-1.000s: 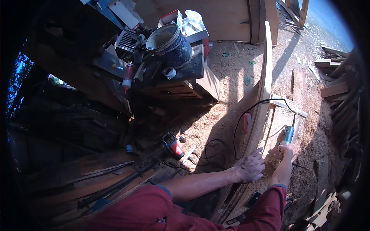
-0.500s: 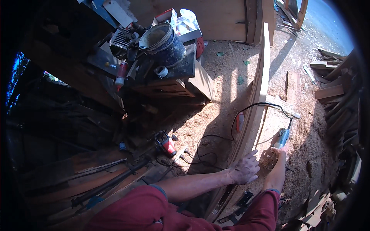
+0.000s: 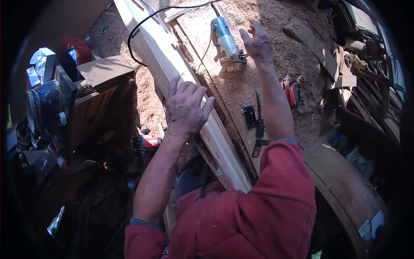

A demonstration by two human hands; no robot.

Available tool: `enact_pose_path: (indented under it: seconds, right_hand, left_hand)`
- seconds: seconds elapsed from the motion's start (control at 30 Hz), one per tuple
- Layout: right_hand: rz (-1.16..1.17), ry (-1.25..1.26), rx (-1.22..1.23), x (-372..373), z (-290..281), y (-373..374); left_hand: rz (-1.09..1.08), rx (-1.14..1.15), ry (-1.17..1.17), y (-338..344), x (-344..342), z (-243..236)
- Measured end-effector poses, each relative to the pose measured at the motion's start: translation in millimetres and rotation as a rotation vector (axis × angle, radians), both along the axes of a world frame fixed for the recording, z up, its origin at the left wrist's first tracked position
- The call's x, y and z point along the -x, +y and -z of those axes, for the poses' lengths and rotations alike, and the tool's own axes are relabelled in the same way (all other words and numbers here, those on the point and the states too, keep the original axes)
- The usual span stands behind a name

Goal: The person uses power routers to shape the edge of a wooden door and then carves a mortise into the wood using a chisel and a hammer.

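A blue trim router (image 3: 225, 38) lies on the dusty wooden work surface, its base end toward me and its black cord (image 3: 144, 21) looping off to the left. My right hand (image 3: 258, 43) is just right of the router, apart from it, fingers loosely stretched and holding nothing. Under my left hand (image 3: 186, 105) runs a long pale timber (image 3: 222, 149) with slots cut in it. That hand appears to rest on the timber, fingers spread. A small black clamp-like part (image 3: 249, 116) lies on the surface between my forearms.
Sawdust (image 3: 293, 47) covers much of the ground. A red tool (image 3: 292, 93) sits beyond my right forearm, another red power tool (image 3: 151, 141) left of the timber. A stained bucket (image 3: 45, 101) and a cabinet (image 3: 97, 112) stand left; stacked wood (image 3: 345, 80) lies right.
My view has swung round. My right hand has let go of the router, which now lies on the work surface. My left hand has come onto the timber.
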State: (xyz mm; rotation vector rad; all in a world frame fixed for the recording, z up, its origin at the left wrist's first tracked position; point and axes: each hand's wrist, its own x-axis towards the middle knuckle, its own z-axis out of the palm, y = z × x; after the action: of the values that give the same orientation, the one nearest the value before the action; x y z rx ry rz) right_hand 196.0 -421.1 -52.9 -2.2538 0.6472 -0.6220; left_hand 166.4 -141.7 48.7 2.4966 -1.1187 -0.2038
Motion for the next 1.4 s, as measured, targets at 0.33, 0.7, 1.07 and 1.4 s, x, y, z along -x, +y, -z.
enact_pose_path:
  seconds: [0.33, 0.7, 1.07, 1.4]
  right_hand:
    - [0.265, 1.038, -0.336, 405, 157, 65]
    - [0.424, 0.790, -0.497, 425, 142, 96]
    - [-0.410, -0.296, -1.534, 465, -89, 171]
    - [0.528, 1.024, -0.138, 782, 201, 151]
  left_hand:
    - [0.097, -0.082, -0.090, -13, 8, 1]
    - [0.310, 0.155, 0.099, -9, 52, -11]
    - [1.029, -0.227, -0.281, -3, 244, -83]
    - [-0.408, 1.044, 0.720, 202, 182, -174]
